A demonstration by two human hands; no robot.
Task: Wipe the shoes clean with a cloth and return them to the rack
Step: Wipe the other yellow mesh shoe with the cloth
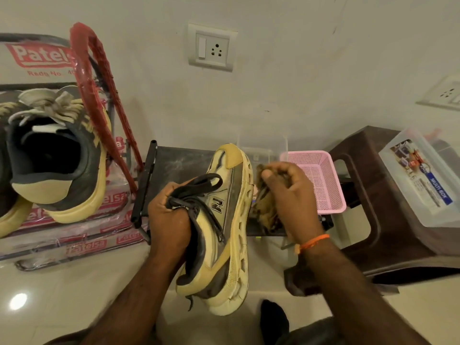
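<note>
- Held sneaker (224,227) sideways in mid-air over the floor, chunky cream sole facing right, just before the low dark rack shelf (174,160).
- Judged light, upper soft, sole stiff; best taken at tongue and laces.
- Left hand (169,215) grip curled round tongue and laces, wrist bent inward.
- Right hand (286,192) grip bunched round brownish cloth (263,210), pressed against sole edge.
- Second sneaker (57,155) parked on stacked boxes, left.

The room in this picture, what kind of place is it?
Probably a home, perhaps an entryway: tiled floor, wall socket, a low shoe rack and a plastic stool holding a storage box.
</note>
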